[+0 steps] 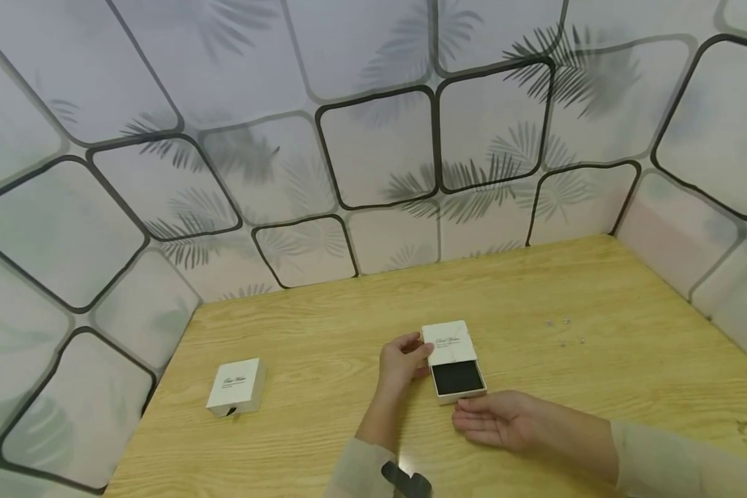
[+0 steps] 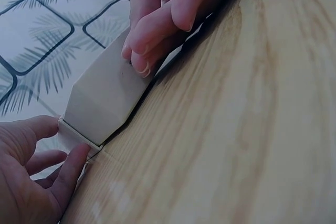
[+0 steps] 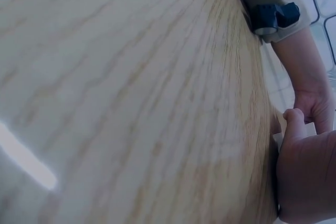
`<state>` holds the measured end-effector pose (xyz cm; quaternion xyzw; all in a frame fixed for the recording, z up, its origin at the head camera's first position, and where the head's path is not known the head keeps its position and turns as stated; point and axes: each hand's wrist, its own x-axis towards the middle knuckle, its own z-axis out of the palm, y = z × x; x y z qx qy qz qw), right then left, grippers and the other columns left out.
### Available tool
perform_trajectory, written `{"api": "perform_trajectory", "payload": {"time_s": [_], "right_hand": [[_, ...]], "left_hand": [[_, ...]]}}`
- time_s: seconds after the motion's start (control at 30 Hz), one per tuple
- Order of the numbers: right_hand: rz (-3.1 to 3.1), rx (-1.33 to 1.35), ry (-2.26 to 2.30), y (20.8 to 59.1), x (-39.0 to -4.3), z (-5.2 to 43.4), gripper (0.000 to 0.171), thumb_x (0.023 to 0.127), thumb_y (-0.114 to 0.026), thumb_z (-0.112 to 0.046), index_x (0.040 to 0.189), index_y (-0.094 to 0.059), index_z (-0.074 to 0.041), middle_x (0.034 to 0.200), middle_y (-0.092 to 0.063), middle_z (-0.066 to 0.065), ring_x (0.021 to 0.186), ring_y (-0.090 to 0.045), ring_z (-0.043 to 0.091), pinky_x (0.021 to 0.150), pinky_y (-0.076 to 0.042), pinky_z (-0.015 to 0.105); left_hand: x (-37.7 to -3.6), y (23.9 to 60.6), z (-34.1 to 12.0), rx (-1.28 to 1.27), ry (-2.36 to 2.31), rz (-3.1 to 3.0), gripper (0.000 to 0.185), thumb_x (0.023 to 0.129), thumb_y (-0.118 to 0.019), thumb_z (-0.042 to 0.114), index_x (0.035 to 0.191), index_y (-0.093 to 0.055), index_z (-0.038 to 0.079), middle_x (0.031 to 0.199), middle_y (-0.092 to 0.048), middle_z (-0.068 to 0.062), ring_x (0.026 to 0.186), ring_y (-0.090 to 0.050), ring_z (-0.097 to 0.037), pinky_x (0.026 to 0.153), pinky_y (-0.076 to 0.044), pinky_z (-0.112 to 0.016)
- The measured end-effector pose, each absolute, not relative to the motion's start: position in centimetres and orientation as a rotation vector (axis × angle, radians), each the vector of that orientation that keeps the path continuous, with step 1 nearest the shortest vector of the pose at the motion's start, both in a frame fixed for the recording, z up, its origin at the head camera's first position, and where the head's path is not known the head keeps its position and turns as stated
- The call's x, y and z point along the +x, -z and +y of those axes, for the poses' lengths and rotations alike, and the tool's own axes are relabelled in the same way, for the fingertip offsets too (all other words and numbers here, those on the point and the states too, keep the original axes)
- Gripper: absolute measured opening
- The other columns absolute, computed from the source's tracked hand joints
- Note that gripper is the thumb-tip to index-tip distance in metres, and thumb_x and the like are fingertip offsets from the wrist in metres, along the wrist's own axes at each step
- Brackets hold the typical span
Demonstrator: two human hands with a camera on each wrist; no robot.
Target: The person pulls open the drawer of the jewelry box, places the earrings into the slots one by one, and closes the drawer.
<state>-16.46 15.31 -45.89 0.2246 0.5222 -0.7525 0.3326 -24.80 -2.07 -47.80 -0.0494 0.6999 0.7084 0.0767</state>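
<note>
The white rectangular cardboard slide-out box (image 1: 459, 330) lies on the yellowish wood-grain bench (image 1: 317, 443) between both hands, its long axis running away from the person, far end leaning slightly left; its drawer (image 1: 447, 399) projects nearward; the left hand (image 1: 400, 363) pinches the sleeve (image 1: 459, 355); the right hand's (image 1: 501, 420) slightly bent fingers touch the drawer's front, any grip impossible to tell; the sleeve reads "Best Wishes", smaller lines illegible; a matching white box (image 1: 233, 394) at left reads likewise.
</note>
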Motion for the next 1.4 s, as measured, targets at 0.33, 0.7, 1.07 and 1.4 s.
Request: {"api": "perform_trajectory", "payload": {"time_s": [0.33,0.7,1.07,1.4], "right_hand": [[1.353,0.554,1.975,46.1,-15.8,15.4,0.011,0.093,-0.058,-0.005,0.096,-0.066,0.001,0.088,-0.072,0.014,0.087,-0.069,0.022,0.092,-0.053,0.041],[1.372,0.605,1.977,45.8,-15.3,15.2,0.016,0.092,-0.057,-0.003,0.104,-0.062,0.007,0.089,-0.071,0.017,0.087,-0.069,0.025,0.091,-0.053,0.044],[1.378,0.624,1.967,45.7,-15.6,15.2,0.014,0.092,-0.058,-0.002,0.102,-0.062,0.007,0.088,-0.071,0.018,0.086,-0.07,0.024,0.09,-0.054,0.044],[1.356,0.504,1.951,45.8,-15.5,15.6,0.011,0.092,-0.058,-0.005,0.097,-0.065,0.002,0.09,-0.071,0.015,0.089,-0.069,0.023,0.093,-0.052,0.043]], "left_hand": [[-25.0,48.0,-2.0,-0.171,-2.111,2.097,0.037,0.083,-0.072,0.011,0.116,-0.064,-0.003,0.105,-0.065,-0.014,0.079,-0.064,-0.013,0.062,-0.06,-0.028],[-24.8,47.8,-2.0,-0.17,-2.126,2.089,0.037,0.083,-0.072,0.01,0.116,-0.063,-0.005,0.104,-0.064,-0.014,0.078,-0.064,-0.013,0.062,-0.06,-0.028],[-24.9,47.7,-2.0,-0.185,-2.128,2.086,0.038,0.083,-0.072,0.01,0.116,-0.063,-0.005,0.106,-0.064,-0.014,0.079,-0.064,-0.014,0.063,-0.06,-0.029],[-24.8,47.7,-2.0,-0.183,-2.117,2.102,0.038,0.083,-0.073,0.011,0.116,-0.064,-0.004,0.106,-0.064,-0.014,0.079,-0.064,-0.013,0.062,-0.06,-0.028]]}}
